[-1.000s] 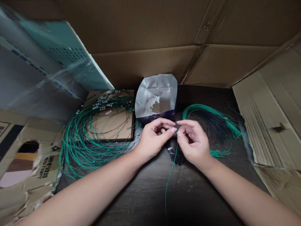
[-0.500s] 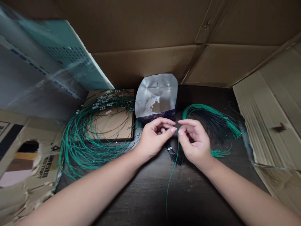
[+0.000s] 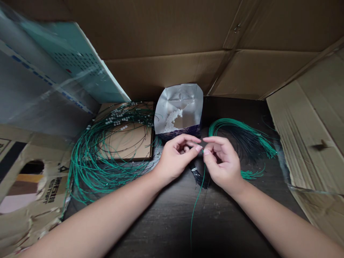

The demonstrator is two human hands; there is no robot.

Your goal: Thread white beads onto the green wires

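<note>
My left hand [image 3: 182, 150] is closed in a pinch, thumb against forefinger, on a small white plastic piece mostly hidden by the fingertips. Facing it, almost touching, my right hand [image 3: 221, 159] pinches a green wire [image 3: 197, 200] close to its end. That wire hangs down in a curve toward the front of the table. Behind the hands stands an open silver-lined pouch [image 3: 188, 104] with many small white pieces [image 3: 172, 120] in it. Below the fingertips lies a black wire bundle [image 3: 199, 177] with a pale tie, partly covered by my hands.
Loose green wires [image 3: 88, 172], many with white ends, spread over a flat cardboard box [image 3: 129, 143] at left. A bundle of green and black wires [image 3: 242, 134] lies at right. Cardboard walls [image 3: 172, 39] enclose the dark table [image 3: 161, 222] at the back and sides.
The green wire has shifted slightly to the right near the fingertips, and its end sits closer to the left fingers. Both hands hold nearly the same position.
</note>
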